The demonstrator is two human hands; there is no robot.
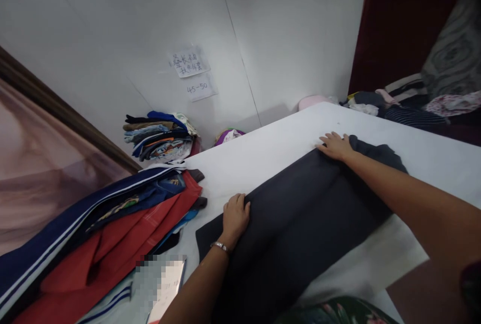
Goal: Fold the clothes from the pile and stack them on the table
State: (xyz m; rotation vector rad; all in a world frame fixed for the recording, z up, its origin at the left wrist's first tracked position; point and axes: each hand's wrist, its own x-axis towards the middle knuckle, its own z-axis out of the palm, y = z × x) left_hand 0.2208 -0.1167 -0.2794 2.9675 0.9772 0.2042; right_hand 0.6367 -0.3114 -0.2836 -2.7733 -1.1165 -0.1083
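A dark, nearly black garment (300, 218) lies spread in a long shape across the white table (278, 158). Its kind is not clear from here. My left hand (236, 216), with a bracelet at the wrist, rests on its far edge near the left end, fingers lying close together. Farther right, my right hand (335, 147) lies flat near the garment's upper right end, fingers spread, next to a bunched part. The near part of the garment is partly hidden by my left forearm.
At left lies a heap of clothes, with a red garment (124, 244) and navy striped one (75, 223). A folded clothes stack (161, 138) stands by the wall beneath paper notes (191, 63). More clothes (409, 103) lie beyond the table's right side. A pale-screened device (167, 284) lies near my left forearm.
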